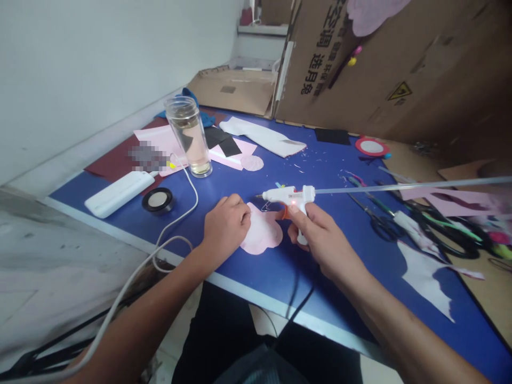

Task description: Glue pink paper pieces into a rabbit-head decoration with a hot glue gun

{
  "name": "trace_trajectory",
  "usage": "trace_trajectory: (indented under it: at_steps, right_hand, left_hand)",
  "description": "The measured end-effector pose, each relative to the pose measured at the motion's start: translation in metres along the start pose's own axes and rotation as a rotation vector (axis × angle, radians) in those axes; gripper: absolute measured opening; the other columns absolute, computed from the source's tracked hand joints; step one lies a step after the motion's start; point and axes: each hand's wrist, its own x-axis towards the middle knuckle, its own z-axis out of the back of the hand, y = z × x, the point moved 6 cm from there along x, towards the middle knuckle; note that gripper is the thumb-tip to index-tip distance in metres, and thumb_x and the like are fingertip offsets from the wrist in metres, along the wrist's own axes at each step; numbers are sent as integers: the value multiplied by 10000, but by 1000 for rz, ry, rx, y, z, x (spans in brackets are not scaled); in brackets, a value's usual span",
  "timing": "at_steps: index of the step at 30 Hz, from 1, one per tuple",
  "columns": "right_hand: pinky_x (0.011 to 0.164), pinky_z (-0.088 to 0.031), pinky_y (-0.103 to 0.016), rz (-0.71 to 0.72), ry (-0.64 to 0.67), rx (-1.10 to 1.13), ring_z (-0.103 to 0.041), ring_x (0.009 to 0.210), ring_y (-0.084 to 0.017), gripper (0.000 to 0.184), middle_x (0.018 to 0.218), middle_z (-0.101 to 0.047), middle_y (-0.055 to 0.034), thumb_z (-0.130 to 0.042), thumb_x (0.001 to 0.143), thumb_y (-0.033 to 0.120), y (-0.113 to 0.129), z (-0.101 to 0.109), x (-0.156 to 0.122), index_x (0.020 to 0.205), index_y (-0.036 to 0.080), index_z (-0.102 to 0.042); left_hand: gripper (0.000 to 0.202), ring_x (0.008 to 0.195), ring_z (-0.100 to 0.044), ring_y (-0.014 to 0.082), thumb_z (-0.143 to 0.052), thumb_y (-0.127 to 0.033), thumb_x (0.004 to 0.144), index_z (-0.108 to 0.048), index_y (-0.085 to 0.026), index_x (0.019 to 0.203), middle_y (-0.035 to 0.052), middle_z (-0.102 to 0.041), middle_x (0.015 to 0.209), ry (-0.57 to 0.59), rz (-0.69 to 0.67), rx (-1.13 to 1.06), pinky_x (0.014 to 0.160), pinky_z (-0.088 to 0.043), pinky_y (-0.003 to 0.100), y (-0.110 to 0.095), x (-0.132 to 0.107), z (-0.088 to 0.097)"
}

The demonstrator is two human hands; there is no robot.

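One glue gun [294, 196], as I see it from here, lies crosswise in the right hand [320, 234], nozzle leftward near the pink paper's [262, 234] far edge. That paper lies on the desk [260, 274], against the curled left hand [226, 226]; whether pinched, I can't tell.

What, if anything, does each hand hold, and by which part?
Right hand: glue gun, by its handle. Left hand: at the edge of the pink cutout; any grip is hidden.
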Motion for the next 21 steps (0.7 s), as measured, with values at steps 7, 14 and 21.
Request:
trace_trajectory:
  at_steps: [7, 14, 21]
  right_hand:
    - [734, -503, -399, 172, -19, -189, -662, 779, -265, 346, 780, -705, -45, -616, 1072, 573, 9, 2, -11, 1011, 267, -765]
    - [833, -536, -440, 202, 77, -207, -734, 960, -325, 273, 902, -766, -60, -610, 1101, 524, 4, -8, -12, 1157, 295, -747]
    - [793, -494, -429, 152, 110, -280, -713, 916, -313, 357, 1014, -785, -79, -557, 1109, 567, 1, -13, -8, 1248, 281, -719]
  left_hand:
    - [208, 1064, -683, 239, -628, -174, 1029, -748, -247, 875, 33, -765, 1091, -13, -2, -29, 763, -494, 368, 0, 0, 2]
    - [231, 1050, -686, 227, -626, -181, 1033, -736, -244, 839, 36, -749, 1062, -24, 3, -48, 783, -509, 361, 0, 0, 1]
    - [218, 1062, -692, 230, -633, -172, 1029, -737, -242, 850, 38, -754, 1063, -24, -3, -57, 787, -507, 358, 0, -1, 2]
